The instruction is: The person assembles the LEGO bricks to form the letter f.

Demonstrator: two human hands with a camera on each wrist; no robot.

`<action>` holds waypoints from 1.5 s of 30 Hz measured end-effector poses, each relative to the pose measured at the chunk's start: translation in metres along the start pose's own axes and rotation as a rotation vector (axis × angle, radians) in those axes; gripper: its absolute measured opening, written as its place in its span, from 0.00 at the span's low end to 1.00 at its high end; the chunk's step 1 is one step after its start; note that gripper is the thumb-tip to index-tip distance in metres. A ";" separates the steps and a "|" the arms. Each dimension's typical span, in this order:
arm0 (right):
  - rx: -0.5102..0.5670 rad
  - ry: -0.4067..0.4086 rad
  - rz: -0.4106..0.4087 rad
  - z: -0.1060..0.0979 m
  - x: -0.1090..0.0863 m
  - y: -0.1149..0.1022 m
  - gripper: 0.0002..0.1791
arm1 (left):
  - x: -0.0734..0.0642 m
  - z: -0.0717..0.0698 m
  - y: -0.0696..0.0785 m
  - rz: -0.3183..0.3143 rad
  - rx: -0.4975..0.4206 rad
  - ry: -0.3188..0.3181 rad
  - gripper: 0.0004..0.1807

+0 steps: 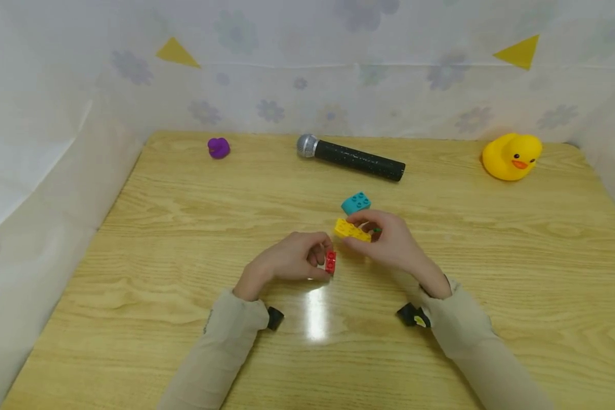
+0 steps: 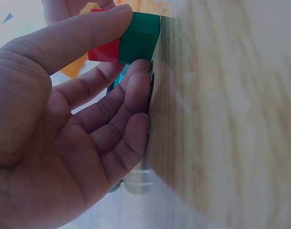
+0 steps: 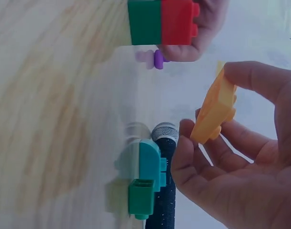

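Observation:
My left hand (image 1: pixel 292 259) pinches a red toy brick (image 1: pixel 330 262) joined on top of a green brick (image 2: pixel 139 38); the green one sits right at the tabletop in the left wrist view. Between the thumb and fingers of my right hand (image 1: pixel 392 242) is a yellow brick (image 1: pixel 352 230), held tilted above the table, its studs showing. A teal brick with a rounded side (image 1: pixel 356 203) lies just beyond the right hand. Beside it in the right wrist view stands another green brick (image 3: pixel 141 198), mostly hidden behind the right hand in the head view.
A black microphone (image 1: pixel 359 159) with a silver head lies toward the back of the wooden table (image 1: pixel 184 228). A small purple duck (image 1: pixel 218 148) sits at the back left, a large yellow duck (image 1: pixel 512 156) at the back right. Flower-printed white sheeting (image 1: pixel 297 68) borders the table.

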State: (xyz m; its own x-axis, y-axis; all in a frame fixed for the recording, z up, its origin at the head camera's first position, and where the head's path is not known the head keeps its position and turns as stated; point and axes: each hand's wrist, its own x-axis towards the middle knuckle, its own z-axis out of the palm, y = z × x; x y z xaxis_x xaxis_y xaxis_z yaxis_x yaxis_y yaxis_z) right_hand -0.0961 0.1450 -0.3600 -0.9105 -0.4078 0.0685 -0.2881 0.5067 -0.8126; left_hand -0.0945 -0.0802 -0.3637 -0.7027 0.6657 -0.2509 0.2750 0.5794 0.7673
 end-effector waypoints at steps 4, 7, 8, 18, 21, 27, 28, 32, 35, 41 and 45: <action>0.090 -0.032 -0.013 -0.006 -0.004 -0.004 0.17 | 0.000 0.001 0.000 0.014 0.008 0.010 0.20; 0.156 -0.058 -0.017 -0.010 -0.006 -0.007 0.17 | 0.000 0.001 0.000 0.022 0.013 0.016 0.20; 0.168 -0.066 -0.019 -0.010 -0.007 -0.007 0.16 | 0.000 0.001 0.000 0.023 0.013 0.015 0.20; 0.114 -0.072 -0.040 -0.011 -0.007 -0.009 0.18 | 0.001 0.002 0.001 0.012 0.030 0.027 0.19; 0.089 -0.064 -0.060 -0.010 -0.007 -0.009 0.18 | 0.001 0.003 0.001 0.009 0.037 0.043 0.19; 0.046 -0.055 -0.119 -0.006 -0.008 -0.006 0.18 | 0.001 0.005 0.003 -0.005 0.043 0.059 0.21; 0.042 -0.055 -0.128 -0.006 -0.008 -0.006 0.18 | 0.002 0.005 0.003 -0.007 0.044 0.061 0.21; 0.042 -0.071 -0.152 -0.004 -0.008 -0.005 0.18 | 0.003 0.005 0.002 -0.012 0.043 0.063 0.20; 0.027 -0.085 -0.163 -0.004 -0.008 -0.003 0.18 | 0.003 0.005 0.002 -0.005 0.040 0.063 0.19; -0.029 -0.098 -0.194 -0.002 -0.008 -0.001 0.18 | 0.003 0.004 0.002 -0.006 0.036 0.060 0.19; -0.063 -0.109 -0.206 0.001 -0.008 -0.001 0.19 | 0.002 0.005 0.001 -0.011 0.041 0.062 0.19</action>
State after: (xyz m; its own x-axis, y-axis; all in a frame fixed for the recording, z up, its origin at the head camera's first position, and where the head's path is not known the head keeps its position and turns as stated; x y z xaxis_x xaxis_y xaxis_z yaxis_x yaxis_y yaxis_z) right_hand -0.0885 0.1469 -0.3599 -0.7943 -0.5852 0.1633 -0.4854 0.4494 -0.7500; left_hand -0.0928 -0.0761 -0.3661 -0.7451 0.6292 -0.2212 0.2923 0.6062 0.7397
